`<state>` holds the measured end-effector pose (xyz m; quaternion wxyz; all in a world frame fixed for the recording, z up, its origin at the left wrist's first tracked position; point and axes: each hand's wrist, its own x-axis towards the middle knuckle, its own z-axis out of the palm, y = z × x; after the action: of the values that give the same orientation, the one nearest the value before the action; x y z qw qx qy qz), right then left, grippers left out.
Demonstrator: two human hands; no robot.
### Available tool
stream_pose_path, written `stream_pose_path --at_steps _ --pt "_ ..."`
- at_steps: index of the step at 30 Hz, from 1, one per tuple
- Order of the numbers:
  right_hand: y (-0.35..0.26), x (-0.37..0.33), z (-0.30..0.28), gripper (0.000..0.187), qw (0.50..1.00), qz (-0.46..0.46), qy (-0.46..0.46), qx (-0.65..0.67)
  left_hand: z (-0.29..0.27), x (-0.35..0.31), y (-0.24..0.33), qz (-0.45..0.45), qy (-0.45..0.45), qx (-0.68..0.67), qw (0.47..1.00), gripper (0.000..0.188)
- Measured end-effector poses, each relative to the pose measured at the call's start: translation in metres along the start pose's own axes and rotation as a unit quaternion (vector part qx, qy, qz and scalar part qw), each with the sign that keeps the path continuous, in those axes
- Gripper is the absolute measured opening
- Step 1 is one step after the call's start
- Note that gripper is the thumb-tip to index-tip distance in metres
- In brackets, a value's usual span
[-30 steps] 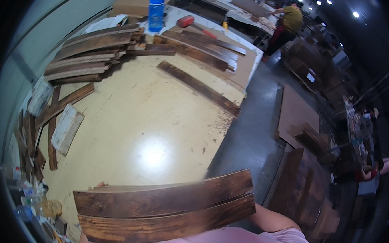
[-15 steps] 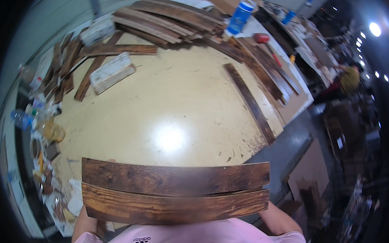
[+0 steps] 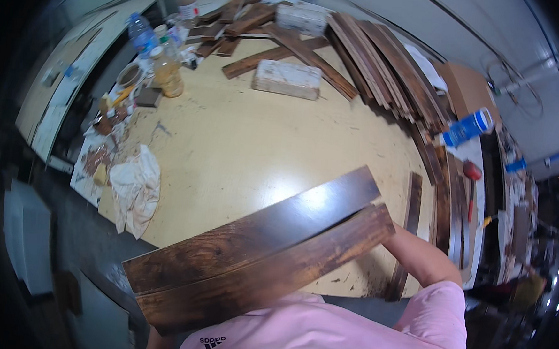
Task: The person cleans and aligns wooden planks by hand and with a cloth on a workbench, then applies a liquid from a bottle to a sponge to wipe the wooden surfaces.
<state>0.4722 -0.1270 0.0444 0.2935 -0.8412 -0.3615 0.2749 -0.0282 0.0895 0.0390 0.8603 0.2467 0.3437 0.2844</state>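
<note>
before you, two dark-brown wood-grain planks lie side by side, slanting up to your right

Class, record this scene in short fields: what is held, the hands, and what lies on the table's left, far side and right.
Held: two brown planks, side by side, slanted
Hands: both hidden by the planks
Table left: pale cloth, bottles
Far side: two whitish blocks, plank pile
Right: blue bottle, red mallet

The wooden planks are showing smooth grain, the upper one gleaming; the pale surface is shining, smooth and glossy; the cloth is looking matt; the whitish block is appearing rough.
</note>
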Motion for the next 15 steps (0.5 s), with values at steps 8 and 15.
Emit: stream_pose_path --at_steps 8,15 --pt "-0.086 0.201 0.030 0.052 0.955 -0.205 -0.097 -0.189 0.008 -0.035 -0.072 0.077 0.116 -0.080 0.987 0.058" --pt "-0.130 0.321 0.084 0.051 0.923 -0.218 -0.124 -0.293 0.018 -0.028 -0.084 0.082 0.153 -0.088 0.981 0.057"
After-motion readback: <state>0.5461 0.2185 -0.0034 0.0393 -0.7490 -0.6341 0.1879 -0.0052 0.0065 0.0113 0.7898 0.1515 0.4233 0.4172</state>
